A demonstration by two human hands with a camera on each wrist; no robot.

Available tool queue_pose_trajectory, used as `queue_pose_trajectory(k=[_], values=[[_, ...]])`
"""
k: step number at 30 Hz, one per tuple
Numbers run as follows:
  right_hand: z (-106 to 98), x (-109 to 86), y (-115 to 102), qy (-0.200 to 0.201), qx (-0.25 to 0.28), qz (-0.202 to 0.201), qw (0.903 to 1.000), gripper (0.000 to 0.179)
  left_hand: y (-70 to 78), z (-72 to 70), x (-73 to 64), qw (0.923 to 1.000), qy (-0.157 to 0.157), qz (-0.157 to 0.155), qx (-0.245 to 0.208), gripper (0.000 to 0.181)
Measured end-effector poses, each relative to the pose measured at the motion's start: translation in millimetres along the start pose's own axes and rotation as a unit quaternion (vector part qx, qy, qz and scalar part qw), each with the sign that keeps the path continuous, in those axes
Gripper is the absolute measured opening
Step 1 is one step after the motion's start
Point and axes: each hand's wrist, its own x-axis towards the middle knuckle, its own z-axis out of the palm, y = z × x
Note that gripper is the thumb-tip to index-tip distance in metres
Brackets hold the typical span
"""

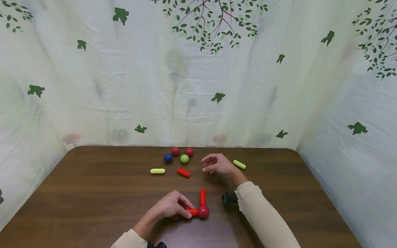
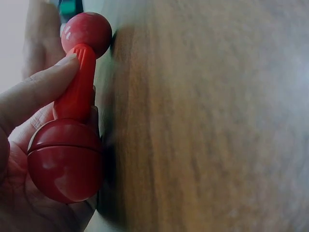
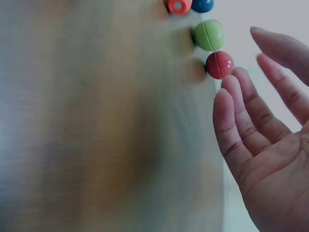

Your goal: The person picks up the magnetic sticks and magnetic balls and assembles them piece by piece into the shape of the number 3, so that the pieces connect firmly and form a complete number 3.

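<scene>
My left hand point(image 1: 172, 205) grips a red rod point(image 2: 77, 89) between thumb and fingers, low over the table. A dark red ball point(image 1: 203, 212) sits at the rod's far end, and another red ball point(image 2: 66, 162) with a seam lies at its near end, against the palm. From the far ball a second red rod point(image 1: 203, 197) points away towards the back. Farther back, my right hand point(image 1: 218, 164) is held above the table with relaxed fingers and nothing in them. Left of it lie a loose red rod point(image 1: 183, 172) and a green ball point(image 1: 184, 159).
Two red balls point(image 1: 189, 151) and a blue ball point(image 1: 168, 158) sit near the brown table's point(image 1: 114, 194) back edge. One yellow rod point(image 1: 157, 171) lies left of the loose red rod. Behind the right wrist is another yellow rod point(image 1: 239, 164). Leaf-printed white curtains point(image 1: 136, 79) enclose the table.
</scene>
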Motion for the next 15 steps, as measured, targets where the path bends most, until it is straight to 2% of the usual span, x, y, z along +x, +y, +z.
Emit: queue_pose_trajectory(k=[7,15], values=[[-6.9,43.3,-12.8,-0.029,-0.076,-0.022,0.9964,0.042,-2.0,-0.7,-0.9,0.9999,-0.005,-0.003,-0.013,0.018],[-4.7,79.4,-14.1,-0.049,-0.093,-0.018,0.9943,0.046,-0.8,-0.7,-1.5,0.9997,-0.007,-0.004,-0.023,0.018]])
